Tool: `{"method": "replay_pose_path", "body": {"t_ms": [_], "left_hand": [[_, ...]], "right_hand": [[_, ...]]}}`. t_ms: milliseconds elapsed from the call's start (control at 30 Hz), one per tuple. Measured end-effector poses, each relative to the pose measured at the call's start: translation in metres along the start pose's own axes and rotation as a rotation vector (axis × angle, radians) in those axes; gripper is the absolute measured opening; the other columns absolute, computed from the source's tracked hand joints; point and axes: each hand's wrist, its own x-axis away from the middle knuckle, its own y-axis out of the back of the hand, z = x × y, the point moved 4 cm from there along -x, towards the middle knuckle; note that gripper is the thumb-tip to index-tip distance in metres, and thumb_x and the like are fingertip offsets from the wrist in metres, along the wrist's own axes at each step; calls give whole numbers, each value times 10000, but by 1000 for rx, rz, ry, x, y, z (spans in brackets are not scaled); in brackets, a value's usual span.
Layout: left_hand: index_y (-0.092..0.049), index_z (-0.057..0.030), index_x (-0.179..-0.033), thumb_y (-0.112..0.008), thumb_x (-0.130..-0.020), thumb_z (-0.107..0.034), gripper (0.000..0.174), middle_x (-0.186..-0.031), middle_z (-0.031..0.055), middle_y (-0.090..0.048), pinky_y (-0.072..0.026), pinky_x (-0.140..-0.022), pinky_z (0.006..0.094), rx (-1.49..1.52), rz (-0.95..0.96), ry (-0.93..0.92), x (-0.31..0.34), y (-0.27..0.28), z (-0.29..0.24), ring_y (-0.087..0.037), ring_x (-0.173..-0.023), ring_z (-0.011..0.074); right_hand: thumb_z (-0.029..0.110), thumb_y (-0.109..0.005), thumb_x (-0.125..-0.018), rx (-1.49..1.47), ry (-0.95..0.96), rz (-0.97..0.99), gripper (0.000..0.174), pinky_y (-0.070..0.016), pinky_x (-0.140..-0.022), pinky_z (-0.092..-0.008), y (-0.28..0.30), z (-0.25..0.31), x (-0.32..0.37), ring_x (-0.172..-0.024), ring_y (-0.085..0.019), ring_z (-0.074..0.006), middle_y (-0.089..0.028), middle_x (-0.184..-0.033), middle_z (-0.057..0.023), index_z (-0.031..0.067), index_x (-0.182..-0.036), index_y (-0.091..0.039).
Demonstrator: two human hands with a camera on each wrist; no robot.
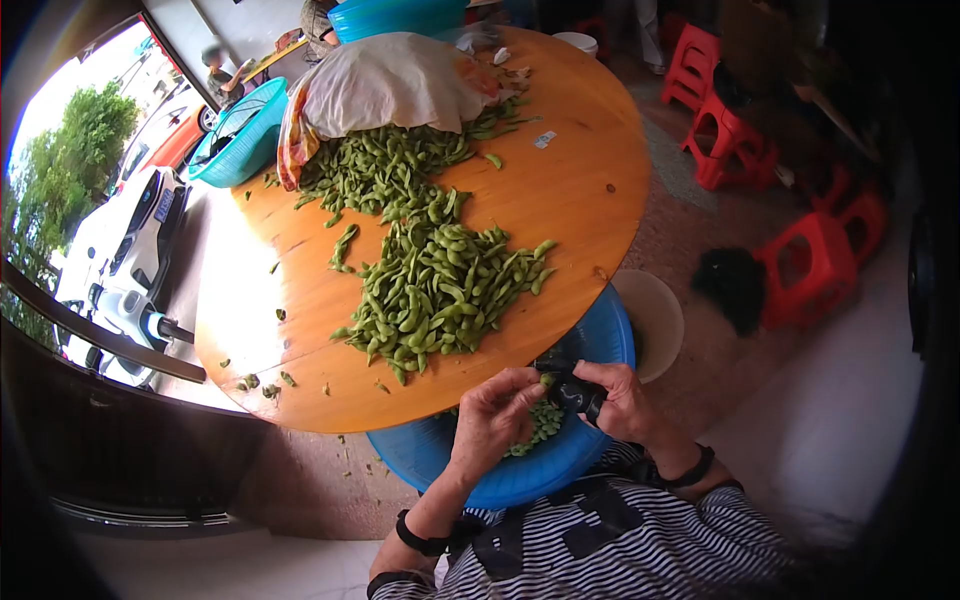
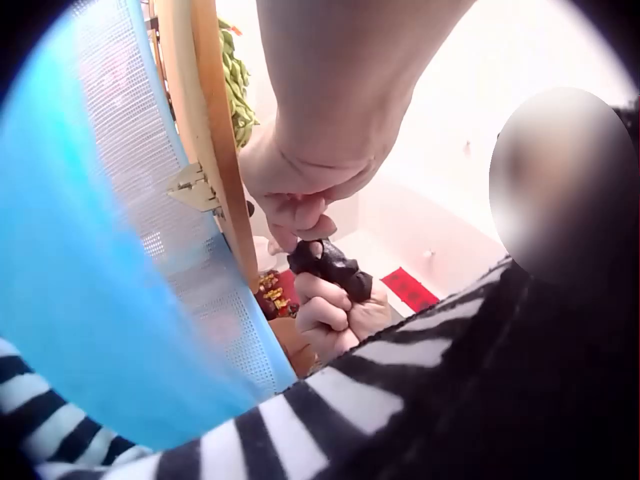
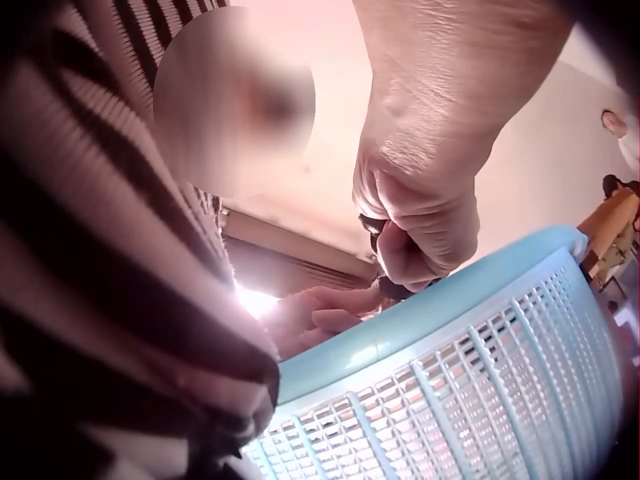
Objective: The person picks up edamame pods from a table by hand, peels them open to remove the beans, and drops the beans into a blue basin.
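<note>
In the head view my left hand [image 1: 492,412] pinches a green edamame pod [image 1: 547,380] between thumb and fingertips. Close beside it my right hand [image 1: 622,402] grips a shiny black piece [image 1: 580,394], its fingers curled. The left wrist view shows that black piece [image 2: 335,268] between the two hands, touching the left fingertips; its exact kind cannot be told. Both hands are over a blue plastic basket [image 1: 480,494], where shelled green beans [image 1: 545,425] lie. A large heap of edamame pods [image 1: 430,300] covers the table just beyond the hands.
The round wooden table [image 1: 590,180] has its near edge over the basket. A pale cloth [image 1: 385,85] covers more pods at the back. A teal basket [image 1: 245,135] stands at the far left. A pale bucket [image 1: 650,325] and red stools [image 1: 810,270] are to the right.
</note>
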Motion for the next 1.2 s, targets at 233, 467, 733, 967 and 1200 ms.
{"method": "replay_pose_path", "body": {"t_ms": [233, 467, 733, 967, 1200], "left_hand": [[-638, 21, -959, -663, -900, -68, 110, -670, 1, -591, -363, -402, 205, 26, -119, -111, 1, -1, 19, -497, -459, 61], [-628, 37, -944, -658, -888, -22, 86, -659, 8, -588, -393, -421, 210, -335, -219, -385, 1, 0, 18, -529, -484, 64], [-606, -33, -900, -565, -972, -158, 150, -720, 9, -614, -329, -430, 201, 420, 202, 166, -1, -4, 23, -469, -475, 62], [-567, -51, -933, -567, -974, -162, 118, -785, 3, -609, -364, -475, 188, 460, 257, 141, -1, -14, 27, -486, -536, 49], [-568, -47, -940, -648, -926, -155, 135, -724, -44, -555, -346, -500, 184, -21, -37, -106, -2, -9, 33, -467, -582, 33]], "right_hand": [[34, -440, -679, 21, -97, 36, 311, -396, -576, -236, -4, -10, 4, -645, -466, -65, -526, -710, -26, -39, -937, -599], [6, -439, -682, -12, -92, 1, 320, -394, -570, -220, -7, -4, 2, -648, -469, -55, -535, -722, -13, -31, -953, -605], [34, -426, -750, -255, -256, 94, 374, -362, -496, -183, 4, -19, 2, -585, -457, -24, -585, -742, -10, 19, -1047, -654], [27, -403, -778, -473, -274, 166, 390, -336, -484, -173, 3, -20, 6, -565, -424, -10, -553, -726, 19, 24, -1082, -648], [2, -398, -744, -94, -56, 52, 429, -380, -547, -195, -2, -30, 5, -652, -447, -25, -526, -823, 22, -7, -1104, -631]]}}
